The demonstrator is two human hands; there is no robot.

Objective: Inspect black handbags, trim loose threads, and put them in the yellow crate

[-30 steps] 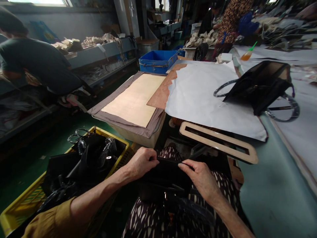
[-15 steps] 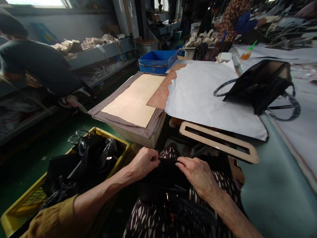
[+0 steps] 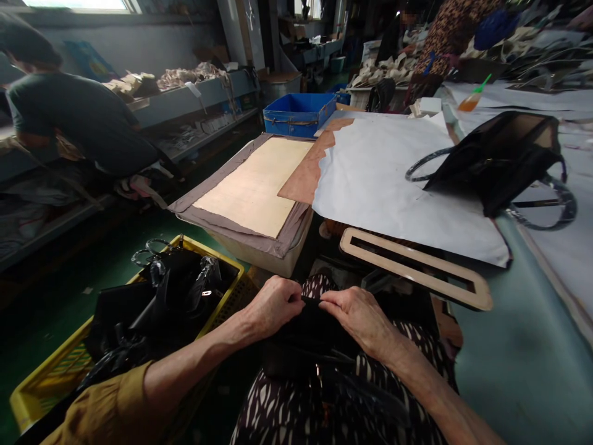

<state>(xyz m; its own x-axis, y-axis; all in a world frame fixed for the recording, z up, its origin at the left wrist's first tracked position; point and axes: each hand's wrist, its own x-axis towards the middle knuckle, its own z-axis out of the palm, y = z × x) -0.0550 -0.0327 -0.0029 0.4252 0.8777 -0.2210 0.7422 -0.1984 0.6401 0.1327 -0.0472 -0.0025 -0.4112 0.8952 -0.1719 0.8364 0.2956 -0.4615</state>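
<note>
The person sat with a black bag (image 3: 303, 340) on the lap, over a skirt with a dark and white pattern (image 3: 278, 408). Both hands were on the upper edge of this bag. The left hand (image 3: 273, 306) was clenched on the edge, its fingers (image 3: 288, 294) curled tightly over it. The right hand (image 3: 359, 318) lay flatter, and its fingers (image 3: 330, 299) pinched the same edge just beside the left ones, so that the two hands almost touched. Below the fingers, towards the person, a small metal part (image 3: 317, 371) shone on the bag.

To the left of the fingers, lower down on the green floor, stood a yellow crate (image 3: 34, 395) filled with more black bags (image 3: 157, 303). Just beyond the fingers, a flat wooden frame (image 3: 417, 269) with a long slot lay at the edge of the table (image 3: 519, 358). Farther away a large white sheet (image 3: 393, 185) covered the table, and a black handbag (image 3: 495, 157) with round handles lay on its side well to the right. A box covered by a pale board (image 3: 254, 185) stood ahead and to the left of the fingers, and behind it a blue bin (image 3: 296, 114). Far to the left, another person in a dark shirt (image 3: 78, 120) bent over a bench.
</note>
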